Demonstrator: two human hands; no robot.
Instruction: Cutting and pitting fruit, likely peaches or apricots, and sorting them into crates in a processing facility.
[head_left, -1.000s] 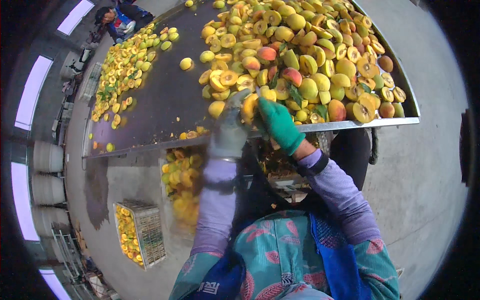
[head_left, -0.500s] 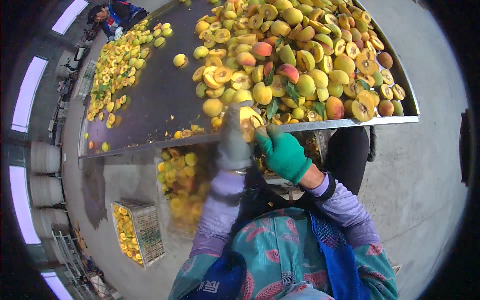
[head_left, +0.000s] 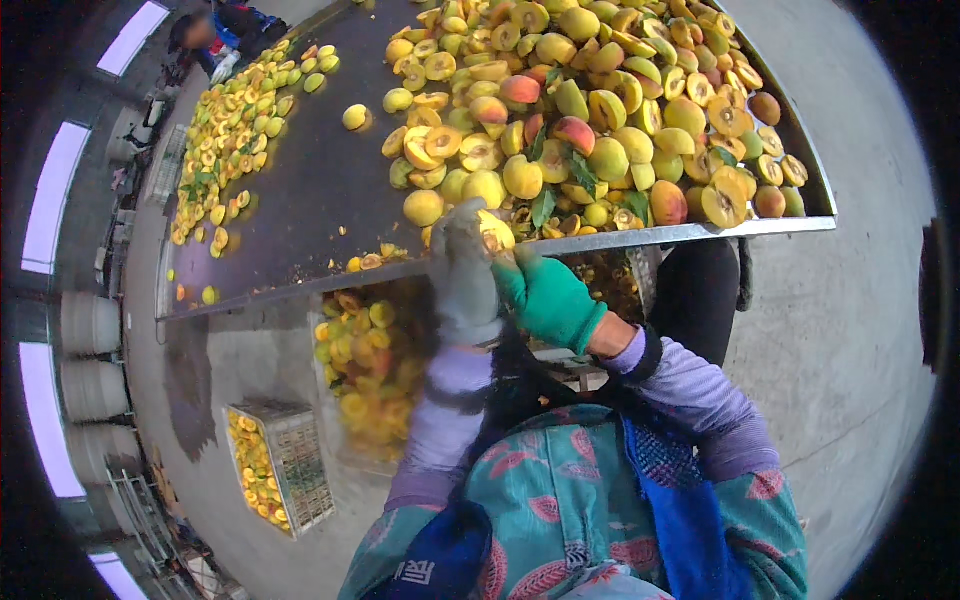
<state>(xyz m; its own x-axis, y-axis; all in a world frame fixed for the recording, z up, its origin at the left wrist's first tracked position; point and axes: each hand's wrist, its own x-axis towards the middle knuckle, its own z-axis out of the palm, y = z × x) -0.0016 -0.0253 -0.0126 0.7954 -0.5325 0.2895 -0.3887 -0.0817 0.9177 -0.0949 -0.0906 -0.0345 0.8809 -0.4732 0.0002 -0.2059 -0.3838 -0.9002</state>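
At the near edge of the metal-rimmed table [head_left: 300, 180], my left hand [head_left: 465, 280], in a grey glove, is closed around a cut peach [head_left: 495, 231] with its yellow flesh showing. My right hand [head_left: 553, 303], gloved in green, has its fingers closed and pressed against the lower right side of that peach. Whatever the right fingers hold is hidden. Just beyond both hands lies a big heap of peaches [head_left: 607, 158], halved and whole, some with a red blush, with green leaves [head_left: 543, 208] among them.
A second pile of halves [head_left: 225, 150] lies on the table's left, where another person [head_left: 215, 45] reaches in. Under the near edge sits a container of peaches [head_left: 370, 350]. On the floor at left stands a crate [head_left: 305, 465] of yellow halves. A metal lip [head_left: 690, 233] runs along the front.
Both hands have tilted slightly, and my right hand has shifted a little left and down, closer against my left. A thin curved loop seen over the fruit earlier no longer shows.
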